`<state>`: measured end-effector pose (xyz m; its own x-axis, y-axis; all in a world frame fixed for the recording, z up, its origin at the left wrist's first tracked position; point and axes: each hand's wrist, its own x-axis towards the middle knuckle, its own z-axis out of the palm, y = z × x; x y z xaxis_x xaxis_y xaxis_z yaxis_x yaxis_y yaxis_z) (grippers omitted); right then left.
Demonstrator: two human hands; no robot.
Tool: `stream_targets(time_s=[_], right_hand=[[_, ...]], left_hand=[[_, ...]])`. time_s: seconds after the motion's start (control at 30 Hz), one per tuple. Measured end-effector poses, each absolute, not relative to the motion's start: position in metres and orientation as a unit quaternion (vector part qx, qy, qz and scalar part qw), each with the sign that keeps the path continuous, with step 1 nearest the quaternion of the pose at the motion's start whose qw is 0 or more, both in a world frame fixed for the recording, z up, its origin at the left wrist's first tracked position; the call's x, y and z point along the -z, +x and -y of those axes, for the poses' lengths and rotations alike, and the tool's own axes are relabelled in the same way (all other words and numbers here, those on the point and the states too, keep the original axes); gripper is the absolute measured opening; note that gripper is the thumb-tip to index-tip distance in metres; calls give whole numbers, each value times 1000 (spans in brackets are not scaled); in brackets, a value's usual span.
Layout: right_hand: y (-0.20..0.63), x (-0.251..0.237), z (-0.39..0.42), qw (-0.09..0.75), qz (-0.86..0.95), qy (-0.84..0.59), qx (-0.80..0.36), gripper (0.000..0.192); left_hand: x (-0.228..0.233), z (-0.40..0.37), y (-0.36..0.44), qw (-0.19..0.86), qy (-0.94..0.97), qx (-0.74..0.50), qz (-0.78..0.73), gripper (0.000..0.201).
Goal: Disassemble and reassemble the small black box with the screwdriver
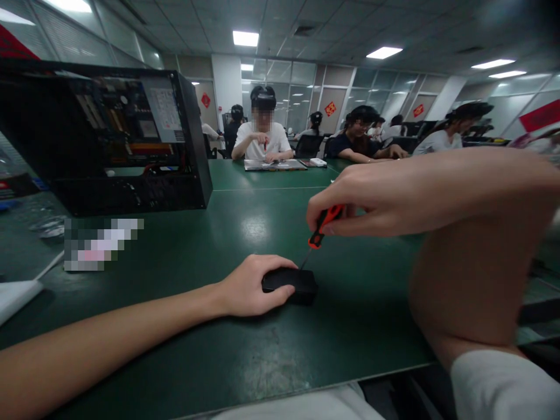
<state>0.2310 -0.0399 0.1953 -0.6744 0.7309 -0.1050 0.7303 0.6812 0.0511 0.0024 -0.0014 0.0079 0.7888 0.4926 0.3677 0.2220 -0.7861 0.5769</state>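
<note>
My left hand [251,286] lies on the green table [184,326] and grips a small flat black box [291,284] from its left side. Above it, my right hand [371,201] pinches a small screwdriver [321,227] with an orange and black handle. The screwdriver slants down to the left, and its thin tip touches the top of the black box near its far edge. My right forearm and elbow fill the right side of the view.
An open black computer case [109,140] with circuit boards showing stands at the far left of the table. A white sheet [17,294] lies at the left edge. Several other people sit at tables farther back, working on their own items.
</note>
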Motion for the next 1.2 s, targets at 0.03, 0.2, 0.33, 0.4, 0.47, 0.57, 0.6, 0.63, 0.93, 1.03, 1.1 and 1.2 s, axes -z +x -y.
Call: stream_targets(time_s=[0.03, 0.2, 0.33, 0.4, 0.47, 0.57, 0.6, 0.63, 0.93, 1.03, 1.1, 1.2], right_hand=[[231, -196, 35, 67, -914, 401, 6, 24], [233, -197, 20, 89, -904, 417, 25, 30], [234, -196, 16, 94, -904, 415, 36, 33], [235, -196, 17, 88, -906, 411, 42, 32], [235, -197, 17, 79, -907, 412, 47, 30], [236, -198, 19, 76, -904, 418, 55, 30], [237, -199, 19, 80, -903, 418, 58, 30], [237, -199, 19, 84, -903, 417, 61, 31], [231, -200, 16, 97, -900, 418, 77, 30], [231, -199, 14, 101, -901, 416, 77, 29], [233, -199, 13, 105, -903, 410, 78, 30], [234, -199, 12, 109, -907, 398, 79, 32]], left_hand=[[-8, 1, 2, 260, 909, -259, -196, 35], [-7, 1, 2, 261, 910, -257, -193, 36], [-7, 1, 3, 264, 911, -257, -188, 36], [-7, 1, 3, 263, 912, -257, -183, 37], [-7, 0, 2, 261, 913, -255, -180, 37], [-6, 0, 2, 257, 915, -255, -177, 38], [-6, -1, 2, 256, 916, -255, -175, 38], [-6, -1, 2, 254, 916, -255, -175, 38], [-6, -1, 2, 256, 918, -246, -179, 39], [-5, -1, 2, 254, 918, -249, -176, 39], [-5, -2, 2, 252, 918, -252, -172, 39], [-4, -3, 2, 249, 920, -253, -167, 38]])
